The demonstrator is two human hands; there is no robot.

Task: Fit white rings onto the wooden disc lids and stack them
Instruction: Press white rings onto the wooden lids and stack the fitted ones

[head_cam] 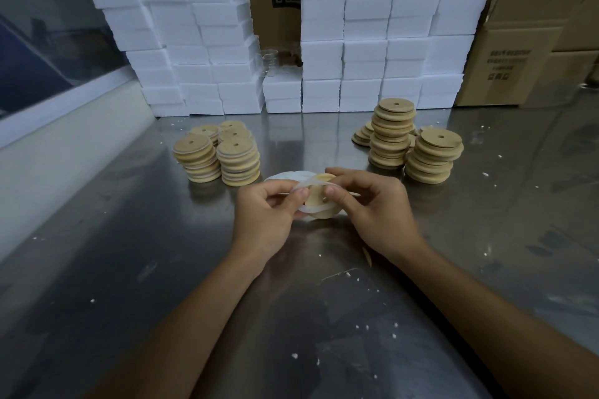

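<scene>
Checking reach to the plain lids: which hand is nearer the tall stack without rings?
Right. The right hand sits just below-left of the tall plain stack; the left hand lies farther left, nearer the ringed stacks.

One wooden disc [316, 194] is held up over the table, tilted on edge, pale wood with a small hole in it, and a thin white ring [311, 183] is stretched partway round its rim, loose on the upper side. A few more rings [285, 175] lie flat on the table just behind it. Back left there's a cluster of short stacks [222, 152] with white bands showing between the discs. Back right are taller bare stacks [408, 139], plain wood, each top disc with a hole near the middle
</scene>
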